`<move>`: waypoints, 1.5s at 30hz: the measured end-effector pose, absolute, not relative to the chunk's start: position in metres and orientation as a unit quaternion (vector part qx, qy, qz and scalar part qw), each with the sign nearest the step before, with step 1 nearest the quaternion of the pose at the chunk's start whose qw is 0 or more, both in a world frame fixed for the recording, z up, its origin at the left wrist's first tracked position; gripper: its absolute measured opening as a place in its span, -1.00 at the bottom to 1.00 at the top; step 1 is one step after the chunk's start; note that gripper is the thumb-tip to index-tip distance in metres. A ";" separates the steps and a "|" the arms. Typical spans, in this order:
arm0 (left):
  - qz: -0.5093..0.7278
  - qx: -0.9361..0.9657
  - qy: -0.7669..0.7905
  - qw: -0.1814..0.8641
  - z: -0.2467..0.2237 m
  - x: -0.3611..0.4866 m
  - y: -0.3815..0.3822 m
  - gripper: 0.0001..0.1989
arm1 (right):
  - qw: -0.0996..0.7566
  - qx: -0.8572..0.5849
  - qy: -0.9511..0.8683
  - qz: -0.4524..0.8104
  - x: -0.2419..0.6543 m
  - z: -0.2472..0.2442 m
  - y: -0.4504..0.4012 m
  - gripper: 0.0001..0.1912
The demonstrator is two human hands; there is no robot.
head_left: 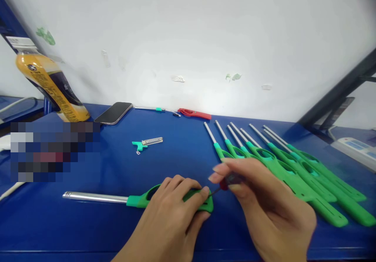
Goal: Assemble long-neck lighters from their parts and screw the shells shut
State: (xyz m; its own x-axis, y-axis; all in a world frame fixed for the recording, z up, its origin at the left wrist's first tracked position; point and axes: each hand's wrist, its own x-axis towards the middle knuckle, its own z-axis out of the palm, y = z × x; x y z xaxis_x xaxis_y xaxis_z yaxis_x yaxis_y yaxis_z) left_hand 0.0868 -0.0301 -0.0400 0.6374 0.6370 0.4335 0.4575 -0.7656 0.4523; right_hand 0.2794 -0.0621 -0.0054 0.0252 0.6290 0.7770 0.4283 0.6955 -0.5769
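Observation:
A green long-nosed gas lighter (138, 201) with a metal tube lies on the blue table, its tube pointing left. My left hand (176, 203) is closed over the handle and presses it to the table, hiding much of the trigger area. Pinched in the fingers of my right hand (264, 203) is a small screwdriver (225, 183) with a red and dark handle. Its thin shaft slants down to the handle end of the lighter, beside my left fingertips. Whether the tip sits in a hole or slot I cannot tell.
Several green lighters (293, 177) lie side by side at right. Farther back are a lighter mechanism (141, 145), a metal rod with wires (158, 109), a red lighter casing (195, 114), a phone (114, 113) and a drink bottle (54, 85). A power strip (357, 152) lies far right.

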 end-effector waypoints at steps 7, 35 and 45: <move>0.292 0.892 0.309 0.155 -0.039 0.087 -0.029 -0.69 | 0.587 -0.387 -0.705 0.087 0.279 -0.002 -0.065 -0.57; 0.296 0.892 0.307 0.148 -0.040 0.087 -0.029 -0.70 | 0.583 -0.383 -0.712 0.077 0.280 -0.003 -0.063 -0.45; 0.298 0.893 0.304 0.145 -0.043 0.089 -0.032 -0.70 | 0.582 -0.398 -0.704 0.080 0.279 -0.005 -0.065 -0.47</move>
State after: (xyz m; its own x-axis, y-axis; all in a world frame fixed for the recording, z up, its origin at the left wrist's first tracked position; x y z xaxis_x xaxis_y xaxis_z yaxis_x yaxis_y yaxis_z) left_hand 0.0892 -0.0318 -0.0426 0.6374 0.6289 0.4452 0.4561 -0.7736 0.4398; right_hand 0.2788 -0.0647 -0.0047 -0.0046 0.6543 0.7562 0.4670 0.6701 -0.5770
